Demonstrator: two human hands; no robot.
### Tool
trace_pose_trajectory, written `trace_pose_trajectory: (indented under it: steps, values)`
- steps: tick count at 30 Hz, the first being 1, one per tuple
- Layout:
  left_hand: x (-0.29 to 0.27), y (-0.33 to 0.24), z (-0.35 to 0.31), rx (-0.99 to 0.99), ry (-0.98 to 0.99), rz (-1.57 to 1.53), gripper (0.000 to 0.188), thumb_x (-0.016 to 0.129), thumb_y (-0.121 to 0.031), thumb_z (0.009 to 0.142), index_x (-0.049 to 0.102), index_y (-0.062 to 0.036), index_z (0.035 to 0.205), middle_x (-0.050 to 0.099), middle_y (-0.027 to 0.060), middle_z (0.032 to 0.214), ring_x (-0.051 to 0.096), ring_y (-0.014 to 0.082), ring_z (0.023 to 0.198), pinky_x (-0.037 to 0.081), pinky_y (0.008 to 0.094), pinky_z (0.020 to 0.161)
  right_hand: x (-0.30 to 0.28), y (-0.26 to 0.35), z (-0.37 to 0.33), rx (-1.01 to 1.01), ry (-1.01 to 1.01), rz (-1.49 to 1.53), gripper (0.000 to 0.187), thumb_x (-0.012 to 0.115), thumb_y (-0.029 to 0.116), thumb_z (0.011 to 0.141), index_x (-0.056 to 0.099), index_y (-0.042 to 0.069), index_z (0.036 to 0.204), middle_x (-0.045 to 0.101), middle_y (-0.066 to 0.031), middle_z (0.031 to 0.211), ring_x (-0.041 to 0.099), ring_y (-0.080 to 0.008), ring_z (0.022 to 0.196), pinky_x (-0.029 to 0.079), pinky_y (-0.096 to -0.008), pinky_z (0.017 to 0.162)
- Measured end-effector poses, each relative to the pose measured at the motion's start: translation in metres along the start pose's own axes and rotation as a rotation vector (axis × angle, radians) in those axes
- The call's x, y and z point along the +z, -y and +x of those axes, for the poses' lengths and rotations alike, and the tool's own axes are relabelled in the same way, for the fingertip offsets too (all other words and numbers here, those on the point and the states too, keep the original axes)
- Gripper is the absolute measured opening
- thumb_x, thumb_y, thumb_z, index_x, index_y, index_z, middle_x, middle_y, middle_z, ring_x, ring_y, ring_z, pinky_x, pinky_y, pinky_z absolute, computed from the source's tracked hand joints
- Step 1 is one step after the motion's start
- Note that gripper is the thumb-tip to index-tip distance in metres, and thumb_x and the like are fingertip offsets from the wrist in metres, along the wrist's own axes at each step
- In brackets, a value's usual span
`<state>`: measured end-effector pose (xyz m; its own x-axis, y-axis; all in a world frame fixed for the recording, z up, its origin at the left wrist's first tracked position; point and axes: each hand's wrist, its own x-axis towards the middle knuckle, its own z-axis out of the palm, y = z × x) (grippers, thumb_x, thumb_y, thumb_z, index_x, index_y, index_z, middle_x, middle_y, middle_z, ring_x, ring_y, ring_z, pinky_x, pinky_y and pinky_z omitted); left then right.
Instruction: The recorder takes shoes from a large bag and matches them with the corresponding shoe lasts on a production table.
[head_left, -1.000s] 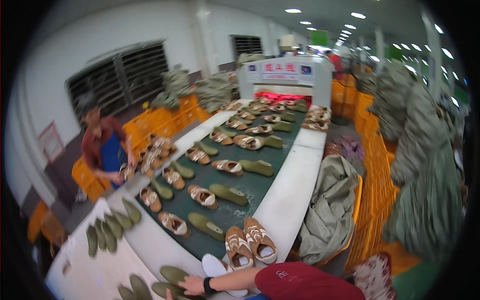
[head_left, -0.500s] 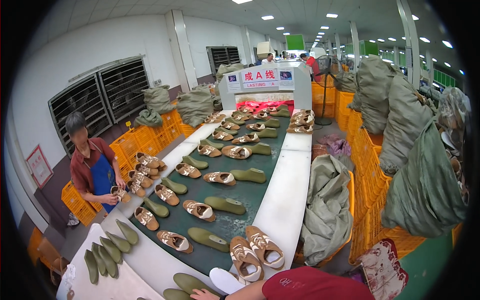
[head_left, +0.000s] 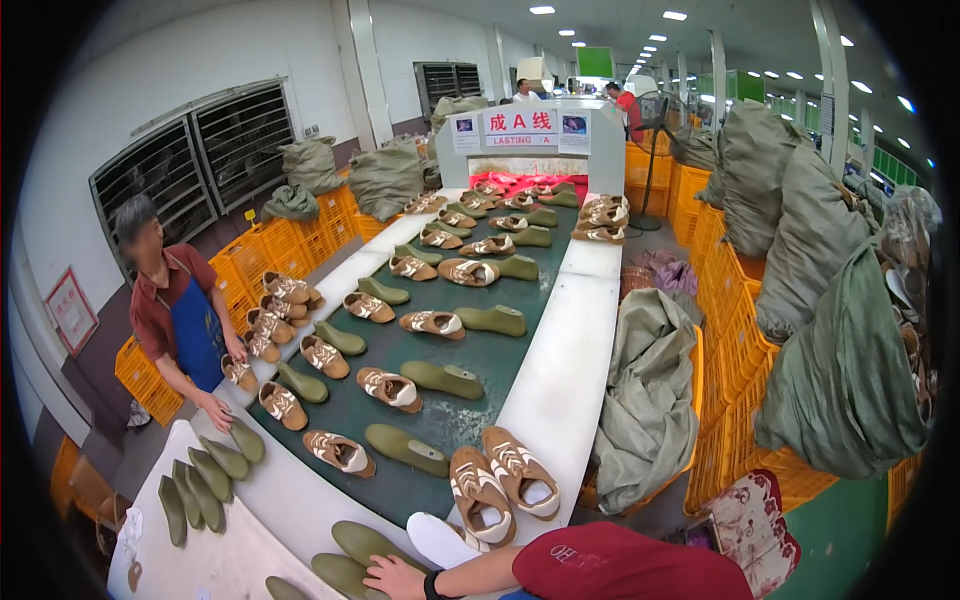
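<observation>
At the lower edge, my right hand (head_left: pixel 395 577) reaches in from the right, a dark band on its wrist. Its fingers bend over the end of a green shoe last (head_left: pixel 338 573); the palm side is hidden. A second green last (head_left: pixel 372 541) lies just beyond, and part of another (head_left: pixel 285 588) shows to the left. My left hand is out of the picture. Close to my forearm stand two brown-and-white sneakers (head_left: pixel 482 492) on the white ledge, beside a white sole-shaped piece (head_left: pixel 440 540).
Sneakers and green lasts lie in rows on the dark green conveyor (head_left: pixel 450 420). A co-worker (head_left: pixel 180 310) stands at left, near stacked sneakers (head_left: pixel 270 320) and a table of lasts (head_left: pixel 200 480). Orange crates (head_left: pixel 735 400) and grey-green sacks (head_left: pixel 840 370) line the right.
The view has tilted down a little, so the scene sits higher. The co-worker has lowered a sneaker to the ledge and stretched one hand to a green last. My right hand stays at the lasts.
</observation>
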<state>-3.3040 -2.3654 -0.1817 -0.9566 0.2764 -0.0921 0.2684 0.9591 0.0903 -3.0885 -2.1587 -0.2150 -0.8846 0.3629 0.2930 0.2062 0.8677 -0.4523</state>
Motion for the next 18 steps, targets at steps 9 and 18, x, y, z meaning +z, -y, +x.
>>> trace_pose_trajectory:
  steps: [9,18]
  values:
    - [0.015,-0.084,-0.116,0.146,0.024,-0.558,0.051,0.061,-0.051,0.076,0.065,-0.0050,0.098,0.062,0.0240,0.092,0.058,0.0379,0.090,0.046,0.0431,0.078,-0.031,0.001,0.026,0.139,0.123,-0.080,0.053,0.056,0.052,0.069,0.057,0.014,0.106,0.055,-0.0142,0.107,0.044,-0.0342,0.106,0.038,-0.0521,0.082]
    - [0.032,0.090,-0.066,-0.163,-0.338,-0.205,0.075,0.070,-0.033,0.070,0.036,-0.0052,0.132,0.048,0.0232,0.119,0.040,0.0432,0.116,0.037,0.0484,0.096,0.007,-0.006,0.012,0.039,-0.051,-0.126,0.059,0.062,0.049,0.074,0.055,0.012,0.120,0.055,-0.0108,0.114,0.037,-0.0385,0.117,0.031,-0.0496,0.096]
